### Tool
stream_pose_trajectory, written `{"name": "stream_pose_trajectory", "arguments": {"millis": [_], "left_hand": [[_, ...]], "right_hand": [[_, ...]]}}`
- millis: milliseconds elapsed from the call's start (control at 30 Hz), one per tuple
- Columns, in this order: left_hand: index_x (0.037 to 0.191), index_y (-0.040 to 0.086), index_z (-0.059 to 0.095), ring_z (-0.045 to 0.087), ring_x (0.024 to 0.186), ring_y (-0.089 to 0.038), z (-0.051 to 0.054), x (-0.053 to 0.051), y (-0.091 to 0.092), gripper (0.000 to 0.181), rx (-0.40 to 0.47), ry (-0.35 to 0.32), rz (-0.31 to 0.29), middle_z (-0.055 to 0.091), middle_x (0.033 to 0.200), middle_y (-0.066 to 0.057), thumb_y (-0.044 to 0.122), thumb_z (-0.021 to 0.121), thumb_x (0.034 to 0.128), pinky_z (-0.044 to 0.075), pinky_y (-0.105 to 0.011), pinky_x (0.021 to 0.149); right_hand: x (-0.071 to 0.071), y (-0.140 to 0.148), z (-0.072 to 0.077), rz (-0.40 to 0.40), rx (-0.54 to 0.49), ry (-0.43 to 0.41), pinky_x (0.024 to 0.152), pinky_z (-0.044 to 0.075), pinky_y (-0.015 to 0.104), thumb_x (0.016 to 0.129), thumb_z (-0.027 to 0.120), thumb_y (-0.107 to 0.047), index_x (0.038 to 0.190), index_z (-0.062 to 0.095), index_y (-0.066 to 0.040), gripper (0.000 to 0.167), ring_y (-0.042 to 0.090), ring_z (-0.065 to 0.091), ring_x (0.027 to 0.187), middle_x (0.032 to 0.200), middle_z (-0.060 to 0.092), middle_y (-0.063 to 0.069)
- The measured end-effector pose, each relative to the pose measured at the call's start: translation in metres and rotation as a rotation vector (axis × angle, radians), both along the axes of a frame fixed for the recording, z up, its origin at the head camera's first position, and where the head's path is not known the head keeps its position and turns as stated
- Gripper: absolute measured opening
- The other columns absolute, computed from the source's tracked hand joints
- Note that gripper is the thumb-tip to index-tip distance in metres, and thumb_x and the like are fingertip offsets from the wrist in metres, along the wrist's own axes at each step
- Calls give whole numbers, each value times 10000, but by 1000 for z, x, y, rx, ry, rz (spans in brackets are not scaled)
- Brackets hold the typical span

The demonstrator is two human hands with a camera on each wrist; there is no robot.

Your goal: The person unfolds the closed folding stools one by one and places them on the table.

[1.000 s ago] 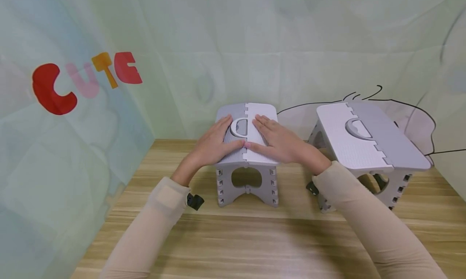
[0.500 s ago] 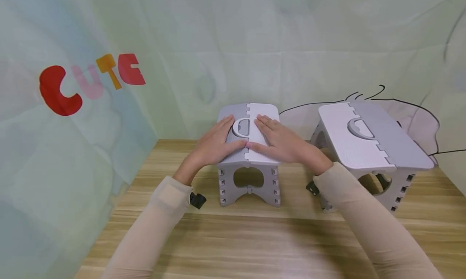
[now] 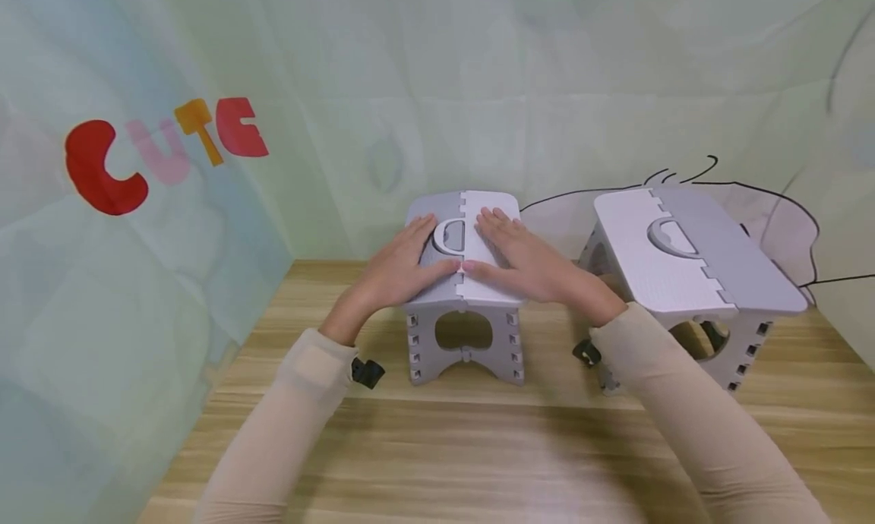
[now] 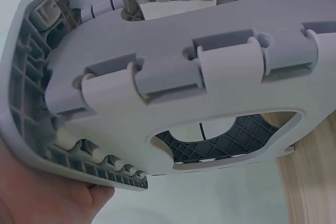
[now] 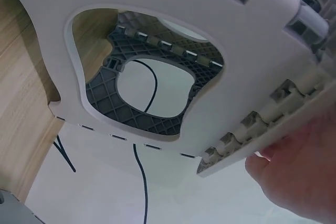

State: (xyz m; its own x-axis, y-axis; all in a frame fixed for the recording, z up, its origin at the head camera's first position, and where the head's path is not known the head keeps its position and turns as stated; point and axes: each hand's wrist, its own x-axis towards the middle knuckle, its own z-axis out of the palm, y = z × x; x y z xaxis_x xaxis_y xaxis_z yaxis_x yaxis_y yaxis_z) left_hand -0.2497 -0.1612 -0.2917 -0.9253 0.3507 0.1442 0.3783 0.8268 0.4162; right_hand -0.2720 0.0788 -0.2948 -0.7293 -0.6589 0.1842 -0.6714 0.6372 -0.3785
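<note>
A grey and white folding stool stands upright and unfolded on the wood-grain surface, its top slightly ridged along the centre seam. My left hand lies with fingers extended on the grey half. On the white half rests my right hand, also with straight fingers. Both thumbs point inward and nearly meet at the seam, in front of the carry handle. In the left wrist view the hinged leg panel shows below the top. The right wrist view shows another leg panel with a large cutout.
A second, larger-looking folding stool stands unfolded to the right, partly behind my right forearm. A printed cloth backdrop with the letters CUTE closes off the back and left. The wood-grain surface extends in front of both stools.
The head view shifts slightly. Both hands stay on the stool top, the right fingers reaching a little farther back on the white half. The ridge at the seam looks slightly flatter.
</note>
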Motion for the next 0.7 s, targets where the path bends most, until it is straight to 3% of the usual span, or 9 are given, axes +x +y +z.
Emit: {"name": "stream_pose_trajectory", "arguments": {"millis": [200,400,700], "left_hand": [[1589,84,223,95,1512,-288,4,5,0,882,3,24,-5,212,1636,-89,637,463,945,148,-513,1201],[1593,185,254,100,1510,-311,9,14,0,813,-18,82,-43,230,1634,-70,659,431,957,149,-564,1187],[1596,221,251,84,1512,-309,14,39,3,811,-84,190,-98,238,1634,-54,654,483,950,176,-606,1168]], "right_hand": [[10,8,7,-45,-15,-46,1222,42,422,993,418,-630,1590,96,-43,896,234,-18,1516,1656,58,115],[24,14,8,-76,4,-10,1220,86,440,985,360,-679,1595,68,-64,914,222,-29,1517,1660,50,106],[47,29,3,-78,39,37,1223,66,436,976,404,-677,1598,88,-75,921,213,-30,1516,1662,58,79]]}}
